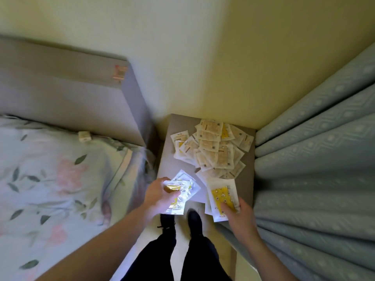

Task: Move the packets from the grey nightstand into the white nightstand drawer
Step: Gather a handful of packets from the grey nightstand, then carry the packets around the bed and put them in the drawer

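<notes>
A heap of several white and yellow packets (213, 151) lies on the grey nightstand (168, 161), mostly toward its back right. My left hand (160, 197) grips a bunch of clear and yellow packets (182, 189) above the nightstand's front left. My right hand (237, 216) pinches a white packet with a yellow panel (222, 196) and more packets beneath it, at the front right edge. No white nightstand shows in the head view.
A bed with floral bedding (60, 179) and a grey headboard (71, 94) stands to the left. Pale blue curtains (314, 159) hang close on the right. A yellow wall (192, 57) is behind. My legs and dark shoes (182, 224) stand before the nightstand.
</notes>
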A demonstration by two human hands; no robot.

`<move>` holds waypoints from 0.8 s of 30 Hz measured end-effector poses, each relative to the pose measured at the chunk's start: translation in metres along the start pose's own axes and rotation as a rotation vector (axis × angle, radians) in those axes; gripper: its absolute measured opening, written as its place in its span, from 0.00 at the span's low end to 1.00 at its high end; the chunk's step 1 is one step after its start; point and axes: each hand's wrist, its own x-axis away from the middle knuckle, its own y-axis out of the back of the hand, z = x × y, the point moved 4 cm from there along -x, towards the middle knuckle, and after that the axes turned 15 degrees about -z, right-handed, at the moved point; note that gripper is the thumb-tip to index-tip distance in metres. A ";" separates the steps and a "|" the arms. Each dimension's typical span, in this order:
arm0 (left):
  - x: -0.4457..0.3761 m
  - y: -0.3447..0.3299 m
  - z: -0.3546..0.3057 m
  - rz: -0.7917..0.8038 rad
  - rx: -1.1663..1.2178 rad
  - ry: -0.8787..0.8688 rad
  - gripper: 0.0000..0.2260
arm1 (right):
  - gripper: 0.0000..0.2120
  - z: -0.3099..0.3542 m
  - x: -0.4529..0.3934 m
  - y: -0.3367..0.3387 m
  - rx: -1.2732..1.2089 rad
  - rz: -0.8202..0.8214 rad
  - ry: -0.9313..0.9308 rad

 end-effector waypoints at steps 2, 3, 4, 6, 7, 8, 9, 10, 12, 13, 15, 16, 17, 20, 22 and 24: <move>0.033 0.024 0.001 -0.047 0.108 0.071 0.10 | 0.04 0.012 0.016 0.007 0.022 0.030 0.023; 0.049 0.036 0.000 -0.082 0.151 0.096 0.09 | 0.05 0.018 0.022 0.010 0.034 0.051 0.034; 0.062 0.045 0.001 -0.111 0.194 0.120 0.08 | 0.06 0.021 0.026 0.012 0.046 0.071 0.049; 0.091 0.062 0.002 -0.158 0.301 0.160 0.10 | 0.06 0.033 0.033 0.015 0.069 0.128 0.106; 0.105 0.069 0.005 -0.184 0.342 0.176 0.12 | 0.05 0.041 0.036 0.016 0.084 0.162 0.140; 0.119 0.077 0.008 -0.213 0.370 0.190 0.12 | 0.04 0.049 0.037 0.016 0.103 0.193 0.174; 0.132 0.083 0.012 -0.243 0.399 0.202 0.11 | 0.04 0.057 0.039 0.015 0.118 0.222 0.212; 0.145 0.089 0.018 -0.277 0.421 0.213 0.10 | 0.04 0.065 0.042 0.014 0.141 0.246 0.253; 0.168 0.100 0.030 -0.354 0.442 0.231 0.10 | 0.04 0.082 0.050 0.009 0.181 0.303 0.338; 0.180 0.104 0.036 -0.389 0.461 0.244 0.09 | 0.05 0.089 0.057 0.006 0.192 0.345 0.374; 0.205 0.114 0.048 -0.461 0.504 0.270 0.08 | 0.04 0.105 0.072 -0.001 0.207 0.429 0.442; 0.219 0.120 0.054 -0.500 0.525 0.287 0.08 | 0.03 0.112 0.083 -0.004 0.204 0.473 0.468; 0.234 0.126 0.061 -0.541 0.552 0.300 0.07 | 0.03 0.119 0.096 -0.008 0.193 0.518 0.489; 0.279 0.147 0.087 -0.667 0.587 0.327 0.07 | 0.04 0.132 0.141 -0.026 0.201 0.640 0.563; 0.313 0.160 0.112 -0.738 0.611 0.353 0.07 | 0.06 0.133 0.176 -0.042 0.224 0.714 0.629; 0.352 0.174 0.140 -0.817 0.652 0.397 0.07 | 0.05 0.132 0.215 -0.061 0.255 0.781 0.710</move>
